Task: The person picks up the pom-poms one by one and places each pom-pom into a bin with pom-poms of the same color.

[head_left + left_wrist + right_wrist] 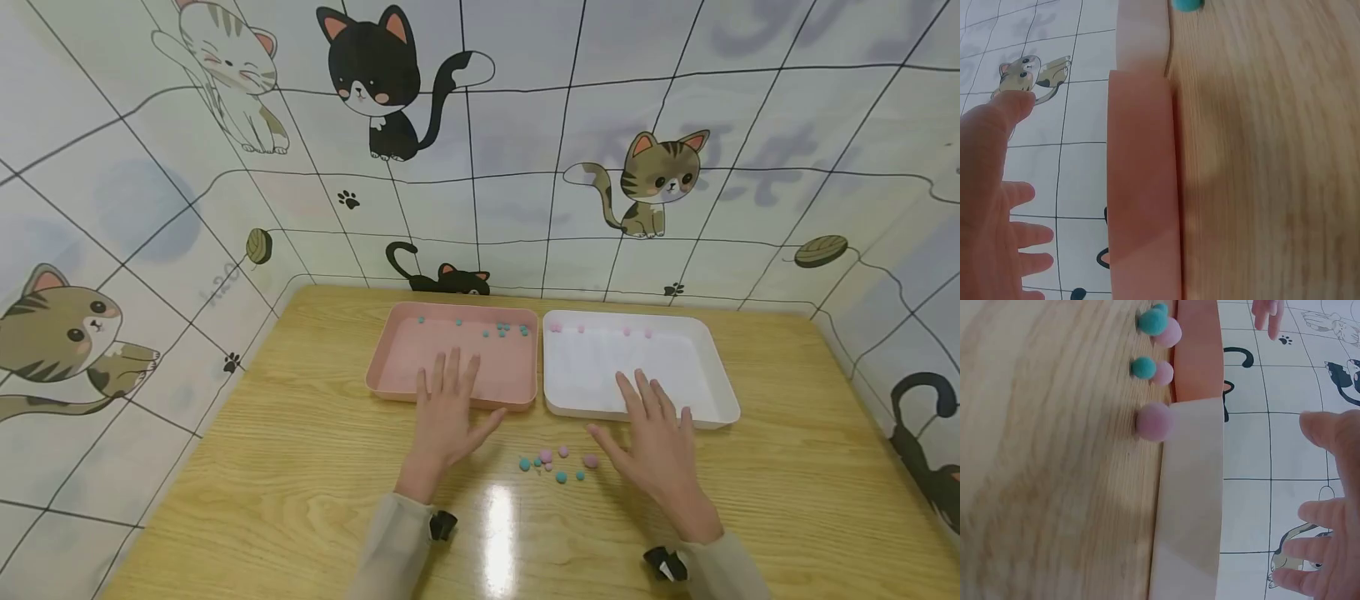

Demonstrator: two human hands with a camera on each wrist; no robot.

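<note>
My left hand point(447, 417) is held over the front edge of a pink tray point(397, 362), fingers straight and spread, nothing in it. Several small teal balls point(502, 333) lie along that tray's far side. Over the front of a white tray point(581, 375), my right hand point(662, 450) likewise has its fingers extended and is holding nothing. A few small pink balls point(627, 332) sit at the back of the white tray. Between the hands, in front of the trays, a loose group of teal balls point(561, 477) and pink balls point(591, 461) lies on the table; the right wrist view shows a pink ball point(1154, 422) close up.
The trays stand side by side near the back of the wood-grain table point(285, 467). Behind and beside it rises a white gridded wall covering point(517, 200) with cartoon cats. Each sleeve has a black device point(442, 526) at the wrist.
</note>
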